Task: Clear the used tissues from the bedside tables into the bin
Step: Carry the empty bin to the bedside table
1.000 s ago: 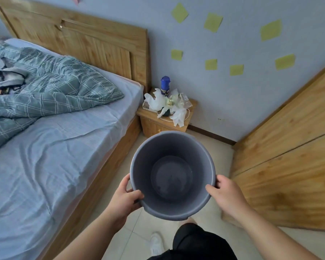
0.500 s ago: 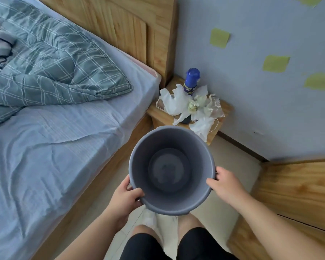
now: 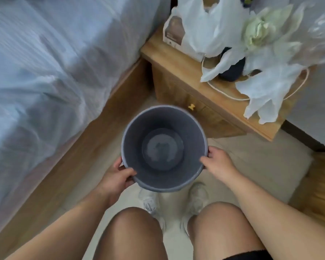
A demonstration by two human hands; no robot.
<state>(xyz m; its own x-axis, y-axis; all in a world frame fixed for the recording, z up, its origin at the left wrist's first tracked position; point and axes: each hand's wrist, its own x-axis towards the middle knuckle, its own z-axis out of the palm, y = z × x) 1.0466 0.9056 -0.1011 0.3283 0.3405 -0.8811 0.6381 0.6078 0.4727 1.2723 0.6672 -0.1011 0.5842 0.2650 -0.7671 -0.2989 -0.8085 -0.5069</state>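
bin (image 3: 132, 147) beside bed (image 3: 45, 72), tissues (image 3: 266, 91) on bedside table (image 3: 176, 59)

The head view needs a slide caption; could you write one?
Left hand and right hand grip the empty bin before a bedside table heaped with tissues.

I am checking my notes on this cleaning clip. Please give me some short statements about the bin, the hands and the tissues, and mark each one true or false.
1. The left hand and the right hand both hold the bin at its rim. True.
2. Crumpled white tissues lie on the bedside table. True.
3. The bin already contains tissues. False: it is empty inside.
4. The bin stands on top of the bedside table. False: it is held in front of the table, lower down.
5. In this view the bed is to the left of the bedside table. True.
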